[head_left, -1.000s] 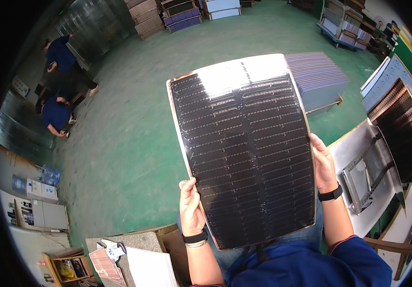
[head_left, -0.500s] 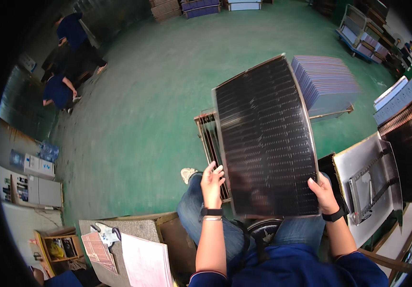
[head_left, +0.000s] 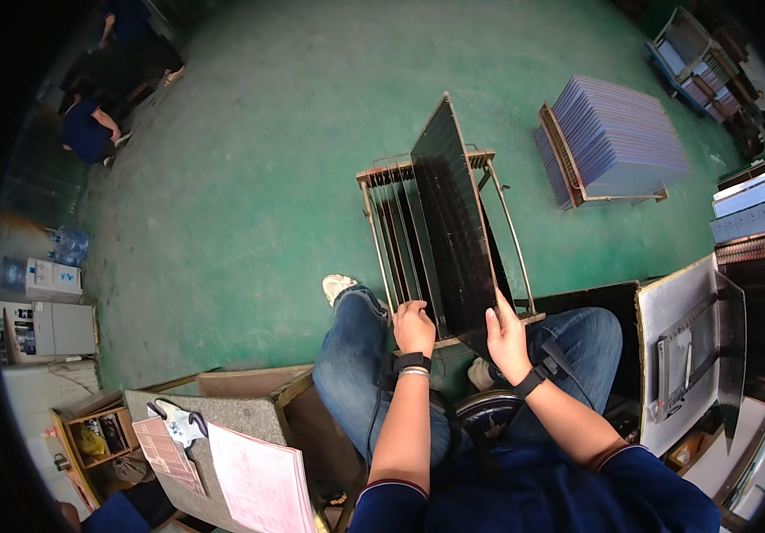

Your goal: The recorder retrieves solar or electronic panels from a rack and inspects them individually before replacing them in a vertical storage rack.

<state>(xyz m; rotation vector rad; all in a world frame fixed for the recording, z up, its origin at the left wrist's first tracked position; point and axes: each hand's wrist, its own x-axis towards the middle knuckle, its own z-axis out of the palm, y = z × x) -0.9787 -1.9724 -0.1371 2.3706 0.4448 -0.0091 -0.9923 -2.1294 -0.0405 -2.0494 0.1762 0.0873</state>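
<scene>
A thin black panel [head_left: 454, 213], marked with rows of a fine pattern, stands nearly on edge over a metal rack [head_left: 513, 240] between my knees. My right hand [head_left: 509, 342] grips the panel's near edge, thumb on one face and fingers round the other side. At the rack's near end, my left hand [head_left: 414, 327] is closed with bent fingers, beside the panels in the slots; what it holds, if anything, is hidden. Several dark panels [head_left: 390, 222] stand upright in the rack's left part. The held panel hides part of the rack's right side.
Beyond, right, a second rack [head_left: 560, 155] holds many bluish panels [head_left: 618, 133]. Close right is a framed board [head_left: 689, 355] with a metal fixture; coppery panels [head_left: 760, 311] lie beyond. Left, a grey bench [head_left: 223, 409] bears pink sheets [head_left: 258, 475] and a glove [head_left: 178, 424]. Two people are far left.
The black panel has turned from face-on to nearly edge-on and come over the rack. My left hand has moved down to the rack's near end; my right hand has shifted left, still on the panel.
</scene>
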